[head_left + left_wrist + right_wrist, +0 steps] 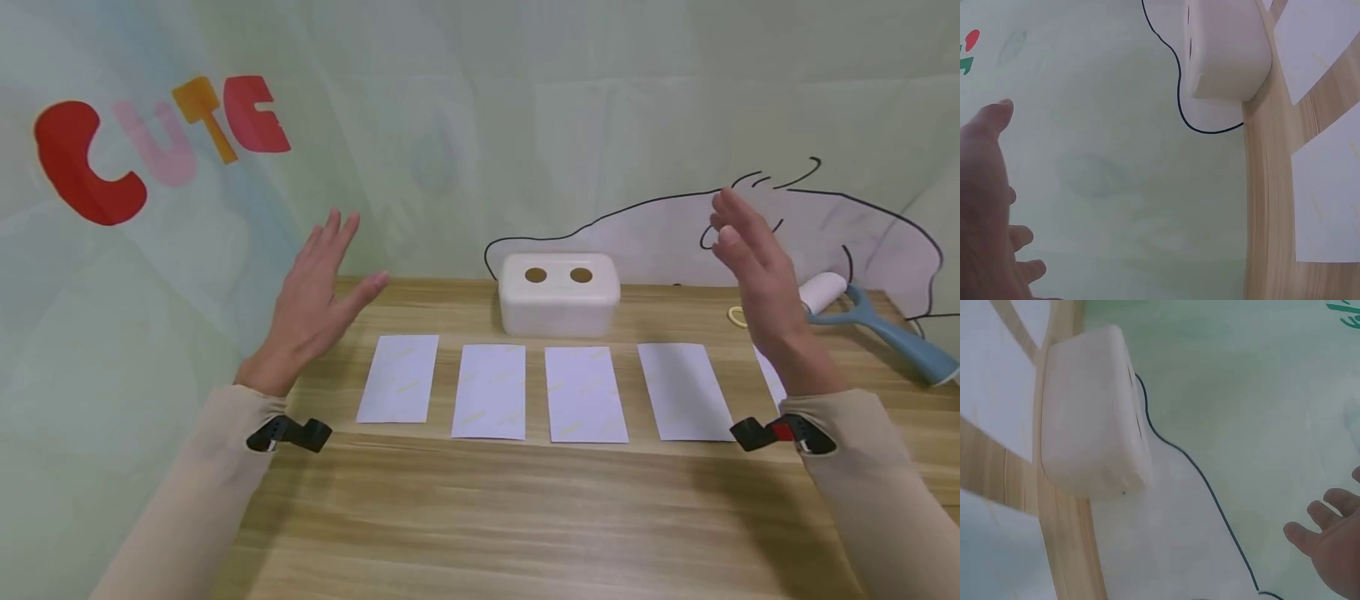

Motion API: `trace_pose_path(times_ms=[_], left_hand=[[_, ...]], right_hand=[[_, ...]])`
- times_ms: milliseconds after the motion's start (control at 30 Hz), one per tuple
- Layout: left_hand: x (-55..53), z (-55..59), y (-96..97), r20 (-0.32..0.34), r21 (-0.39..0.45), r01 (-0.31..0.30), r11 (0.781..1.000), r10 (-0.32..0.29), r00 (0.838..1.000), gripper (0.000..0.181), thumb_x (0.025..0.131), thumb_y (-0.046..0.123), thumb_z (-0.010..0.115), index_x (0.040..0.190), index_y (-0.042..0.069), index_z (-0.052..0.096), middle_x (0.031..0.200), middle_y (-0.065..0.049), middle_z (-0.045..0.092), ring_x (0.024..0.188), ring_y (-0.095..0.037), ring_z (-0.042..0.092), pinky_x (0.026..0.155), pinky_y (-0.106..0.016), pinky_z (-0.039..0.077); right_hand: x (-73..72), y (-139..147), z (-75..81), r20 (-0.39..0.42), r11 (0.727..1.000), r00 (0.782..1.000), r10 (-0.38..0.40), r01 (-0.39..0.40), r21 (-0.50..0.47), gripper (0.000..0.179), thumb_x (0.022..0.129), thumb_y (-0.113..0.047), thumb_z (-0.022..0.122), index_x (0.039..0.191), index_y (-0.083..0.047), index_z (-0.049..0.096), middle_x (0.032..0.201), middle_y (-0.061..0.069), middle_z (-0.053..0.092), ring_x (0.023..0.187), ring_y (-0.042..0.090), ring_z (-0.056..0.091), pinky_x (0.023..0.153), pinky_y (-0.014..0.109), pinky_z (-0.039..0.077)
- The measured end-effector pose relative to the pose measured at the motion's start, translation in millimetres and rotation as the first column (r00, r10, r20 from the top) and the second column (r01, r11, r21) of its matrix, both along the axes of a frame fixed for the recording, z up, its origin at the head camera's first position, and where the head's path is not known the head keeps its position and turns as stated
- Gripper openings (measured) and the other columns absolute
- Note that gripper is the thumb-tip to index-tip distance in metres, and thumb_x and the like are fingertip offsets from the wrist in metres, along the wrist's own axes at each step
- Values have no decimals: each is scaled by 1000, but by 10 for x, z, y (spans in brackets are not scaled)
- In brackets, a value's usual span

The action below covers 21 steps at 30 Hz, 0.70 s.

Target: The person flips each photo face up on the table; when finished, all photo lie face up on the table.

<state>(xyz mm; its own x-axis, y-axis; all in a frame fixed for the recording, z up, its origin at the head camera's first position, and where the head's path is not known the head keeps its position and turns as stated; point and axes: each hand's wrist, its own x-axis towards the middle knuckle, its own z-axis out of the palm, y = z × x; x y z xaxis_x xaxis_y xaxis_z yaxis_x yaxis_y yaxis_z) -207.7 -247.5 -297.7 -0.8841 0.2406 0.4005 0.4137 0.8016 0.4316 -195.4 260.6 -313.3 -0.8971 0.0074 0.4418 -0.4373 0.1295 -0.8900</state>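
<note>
Both hands are raised above the table and hold nothing. The left hand (311, 304) is on the left, fingers straight and thumb spread to the side. On the right, the right hand (767, 287) is held up with its fingers extended. Between them, white rectangular cards (488, 392) lie in a row, several in all, some with faint yellow marks. The rightmost card (770, 375) is partly hidden behind the right hand and wrist. Behind the row stands a white box (559, 304) with two round holes in its top; both wrist views show it too.
At the right back lie a white roll (822, 293) with a blue handle (903, 340) and a small yellow ring (737, 317). A printed cloth (420, 125) hangs behind and left of the wooden table (525, 525).
</note>
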Motion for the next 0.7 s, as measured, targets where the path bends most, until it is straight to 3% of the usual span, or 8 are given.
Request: trace_pose_path(times_ms=[200,400,700], left_hand=[[30,-14,7,-6,53,12,999,-12,1000,92,100,70,51,171,21,21,177,-3,10,162,-33,6,126,-64,6],[49,-79,15,-9,103,31,994,-30,1000,91,101,68,53,171,19,23,177,-4,14,162,-31,8,125,-65,8],[77,-288,-1,4,161,52,985,-54,999,87,103,59,57,170,14,25,176,-8,17,160,-36,15,124,-67,12]], right_hand=[[-11,-258,-15,38,986,999,-3,-4,168,63,112,-30,52,169,-19,28,173,5,30,157,22,30,126,41,26],[-63,-546,-38,35,987,997,62,-67,148,64,110,-25,58,168,-16,32,170,3,35,155,21,33,123,43,33],[-121,-920,-145,45,986,988,145,-148,79,60,110,-24,58,166,-15,38,168,2,40,153,21,37,123,43,32]])
